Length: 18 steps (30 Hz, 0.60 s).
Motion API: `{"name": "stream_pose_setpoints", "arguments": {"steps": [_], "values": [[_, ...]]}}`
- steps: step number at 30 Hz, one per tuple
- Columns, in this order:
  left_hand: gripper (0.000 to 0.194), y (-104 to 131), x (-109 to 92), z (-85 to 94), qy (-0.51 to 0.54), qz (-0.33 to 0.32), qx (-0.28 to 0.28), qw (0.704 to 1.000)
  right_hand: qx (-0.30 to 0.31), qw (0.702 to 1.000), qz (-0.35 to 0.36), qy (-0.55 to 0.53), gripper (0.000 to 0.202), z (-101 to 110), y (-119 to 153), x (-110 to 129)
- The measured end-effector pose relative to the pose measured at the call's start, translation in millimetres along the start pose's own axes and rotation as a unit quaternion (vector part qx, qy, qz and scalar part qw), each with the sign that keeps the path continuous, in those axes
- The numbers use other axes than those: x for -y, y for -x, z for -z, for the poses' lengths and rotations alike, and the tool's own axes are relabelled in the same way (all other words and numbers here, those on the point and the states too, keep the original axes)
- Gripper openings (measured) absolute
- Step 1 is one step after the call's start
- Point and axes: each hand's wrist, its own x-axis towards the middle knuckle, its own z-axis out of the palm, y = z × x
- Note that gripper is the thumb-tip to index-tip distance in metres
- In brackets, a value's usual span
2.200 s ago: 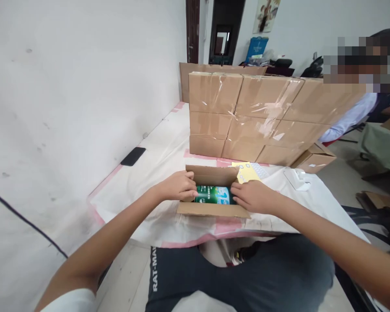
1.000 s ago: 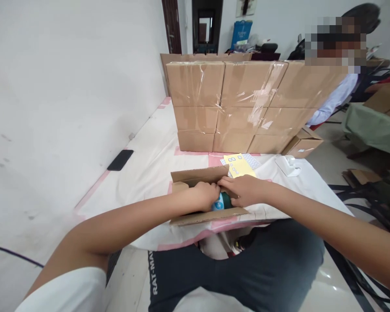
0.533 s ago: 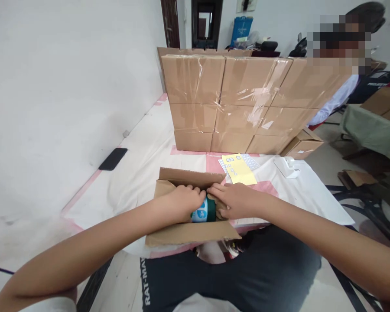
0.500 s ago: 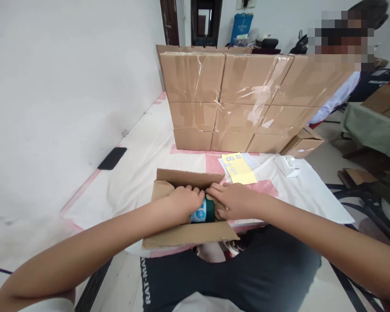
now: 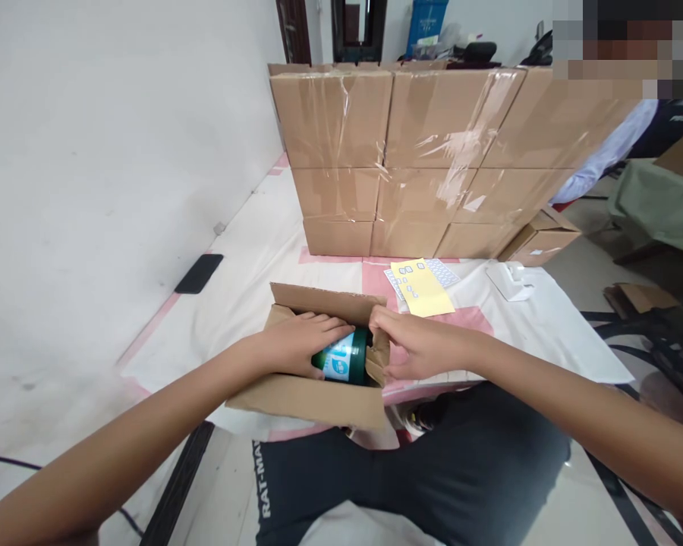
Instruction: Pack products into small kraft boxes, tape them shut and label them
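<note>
An open cardboard box (image 5: 313,402) stands at the table's near edge, its long flaps spread to front and back. Inside lies a dark green jar (image 5: 357,358) on its side, with a blue and white label. My left hand (image 5: 301,341) reaches into the box and grips the jar's left part, fingers across its top and thumb on the near side. Closed on the right end of the box, by its short flap, is my right hand (image 5: 407,345). The fingertips of that hand are partly hidden. The bottom of the box is out of sight.
Taped cartons (image 5: 426,159) form a wall behind the box. Yellow label sheets (image 5: 424,292), a white tape dispenser (image 5: 511,280) and a black phone-like slab (image 5: 199,273) lie on the cloth-covered table. Another carton (image 5: 540,239) sits at right. Behind it shows another person's sleeve (image 5: 606,155).
My left hand has shifted left along the jar, baring more of its label. My right hand has moved from inside the box to its right end flap. The camera view has shifted slightly.
</note>
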Motion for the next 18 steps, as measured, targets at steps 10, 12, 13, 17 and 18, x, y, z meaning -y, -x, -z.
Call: {"name": "stream_pose_setpoints", "arguments": {"steps": [10, 12, 13, 17, 18], "values": [[0.041, 23.0, 16.0, -17.6, 0.129, 0.008, -0.116, 0.985, -0.176, 0.977, 0.102, -0.071, 0.036, -16.5, 0.5, -22.6], [0.036, 40.2, 15.0, -15.6, 0.166, 0.009, -0.202, 0.965, -0.226, 0.964, 0.125, -0.057, 0.042, -29.0, -0.6, -25.4], [0.037, 51.5, 15.4, -16.1, 0.202, 0.004, -0.261, 0.944, -0.231, 0.961, 0.146, -0.036, 0.04, -36.0, -0.7, -26.8], [0.062, 100.8, 20.4, -28.2, 0.337, -0.004, -0.421, 0.842, -0.165, 0.962, 0.212, 0.045, 0.042, -60.1, 1.8, -34.9], [0.067, 110.0, 21.0, -32.1, 0.336, 0.013, -0.422, 0.842, -0.168, 0.962, 0.212, 0.044, 0.05, -64.3, 1.8, -37.3]]}}
